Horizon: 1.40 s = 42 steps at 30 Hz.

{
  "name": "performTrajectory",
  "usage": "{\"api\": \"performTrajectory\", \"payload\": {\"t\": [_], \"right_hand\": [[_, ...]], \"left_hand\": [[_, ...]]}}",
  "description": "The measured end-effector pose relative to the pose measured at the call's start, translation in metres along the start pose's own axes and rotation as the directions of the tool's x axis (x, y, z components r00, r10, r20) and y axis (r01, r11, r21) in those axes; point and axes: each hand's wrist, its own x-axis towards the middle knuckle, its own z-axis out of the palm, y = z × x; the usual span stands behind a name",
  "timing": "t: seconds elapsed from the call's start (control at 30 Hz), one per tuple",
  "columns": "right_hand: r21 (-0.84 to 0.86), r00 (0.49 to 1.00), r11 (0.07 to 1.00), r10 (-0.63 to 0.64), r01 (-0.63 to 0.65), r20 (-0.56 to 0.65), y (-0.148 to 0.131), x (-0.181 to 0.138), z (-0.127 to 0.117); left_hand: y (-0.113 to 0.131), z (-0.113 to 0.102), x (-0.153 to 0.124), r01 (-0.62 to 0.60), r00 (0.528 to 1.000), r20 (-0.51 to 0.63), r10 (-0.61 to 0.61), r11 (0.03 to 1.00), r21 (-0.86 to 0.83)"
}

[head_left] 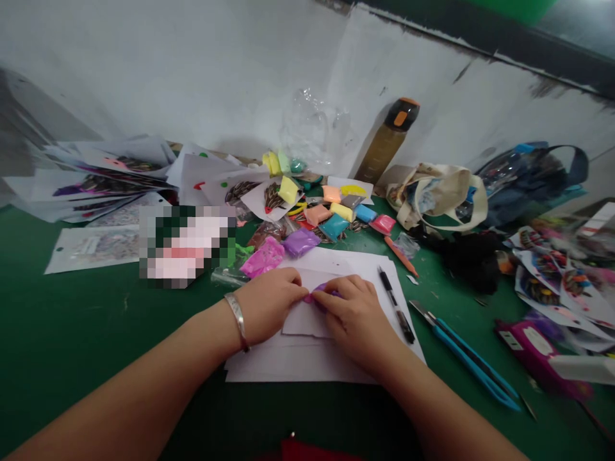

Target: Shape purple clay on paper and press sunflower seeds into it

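Observation:
On a small sheet of white paper (302, 320) my two hands meet around a small lump of purple-pink modelling clay (319, 296). My left hand (271, 301), with a silver bangle at the wrist, has its fingers curled and its thumb and fingertip at the clay's left edge. From the other side, the fingers of my right hand (358, 314) press over the clay and hide part of it. Beneath lies a stack of white paper (269, 365). A black pen (396, 304) rests on the stack, right of my right hand.
Beyond the paper are a purple clay packet (300, 242), a pink packet (262, 257) and several other coloured packets. A blue-handled cutter (473, 358) lies on the green table (96, 333) at right. A bottle (388, 141) leans by the wall; decorated sheets (120, 173) are piled left.

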Motion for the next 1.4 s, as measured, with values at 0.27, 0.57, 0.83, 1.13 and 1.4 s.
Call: {"api": "performTrajectory", "payload": {"t": [0.27,0.57,0.83,1.13,1.4], "right_hand": [[0.044,1.000,0.999,-0.007,0.009,-0.027,0.011,0.000,0.002],[-0.007,0.998,1.000,-0.020,0.020,0.058,0.001,0.001,-0.002],[0.085,0.999,0.996,-0.014,0.011,0.035,0.011,0.000,-0.004],[-0.084,0.990,0.994,-0.062,0.073,0.129,-0.003,-0.002,-0.009],[-0.155,0.987,0.981,-0.101,0.121,0.128,-0.003,-0.006,-0.006]], "left_hand": [[0.001,0.000,-0.002,-0.001,1.000,0.018,0.001,1.000,0.017],[0.000,0.003,-0.001,-0.017,1.000,0.003,0.017,0.998,0.061],[0.002,0.000,-0.001,-0.016,1.000,0.001,0.016,0.999,0.032],[0.011,-0.001,0.000,-0.022,0.999,0.038,0.016,0.987,0.158],[0.009,-0.001,-0.001,-0.034,0.999,0.014,0.033,0.992,0.121]]}}
